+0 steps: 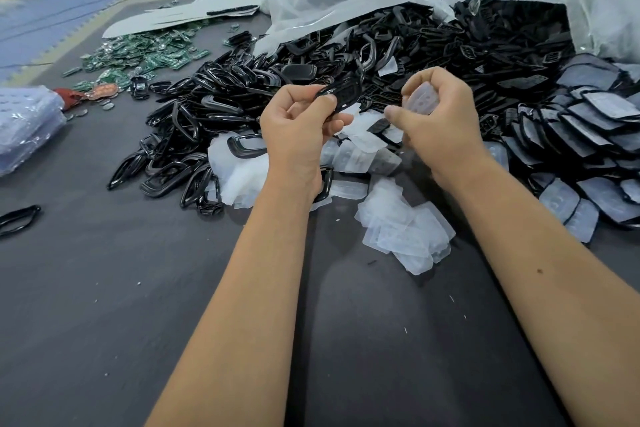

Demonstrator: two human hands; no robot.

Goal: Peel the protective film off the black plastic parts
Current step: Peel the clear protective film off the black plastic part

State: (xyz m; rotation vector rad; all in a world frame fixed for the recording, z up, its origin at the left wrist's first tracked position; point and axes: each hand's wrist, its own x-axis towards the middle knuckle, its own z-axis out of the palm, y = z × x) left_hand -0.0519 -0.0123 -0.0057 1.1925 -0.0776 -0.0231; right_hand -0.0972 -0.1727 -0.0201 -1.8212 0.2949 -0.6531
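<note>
Now gripping a glossy black oval plastic part in the curled left hand, above the grey cloth table. Pinching a cloudy, translucent protective film piece in the right hand, apart from the part by a small gap. Film looks fully off, so best dropped onto the loose pile of peeled white films below, not back among unpeeled stock. Worth checking the part's shiny, dark, curved face for leftover scraps before adding it to the heap of bare black frames at left. Film-covered black parts waiting at right.
</note>
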